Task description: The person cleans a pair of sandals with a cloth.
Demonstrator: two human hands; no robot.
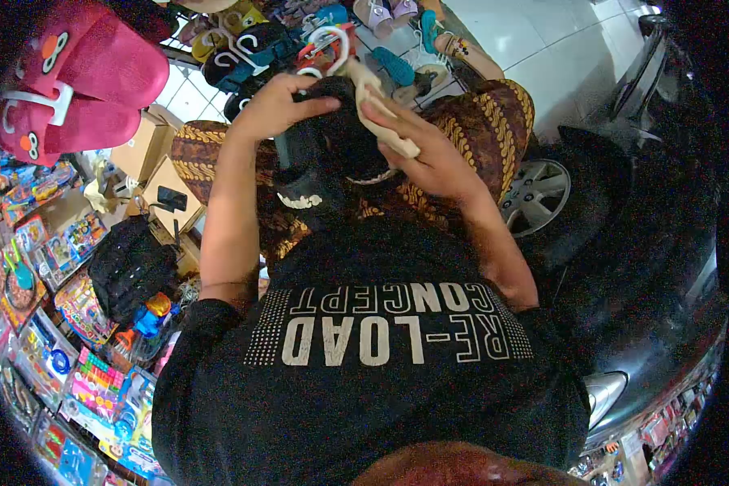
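My left hand point(279, 105) is closed on the upper end of a black item point(320, 134), which looks like a pair of sandals; its exact shape is hard to make out in the dark. Just beyond the fingers rises a white plastic hanger hook point(332, 40). My right hand point(425, 150) grips a cream-coloured cloth point(373, 101), folded and pressed along the right side of the black item. Below both hands, a brown-and-gold patterned cloth point(482, 121) covers my lap.
Pink slippers point(109, 73) hang at upper left, with more sandals point(393, 65) beyond my hands. A phone point(172, 198) lies on a cardboard box point(166, 174). Packaged toys point(97, 381) crowd the left. A dark car's wheel point(536, 194) is close on the right.
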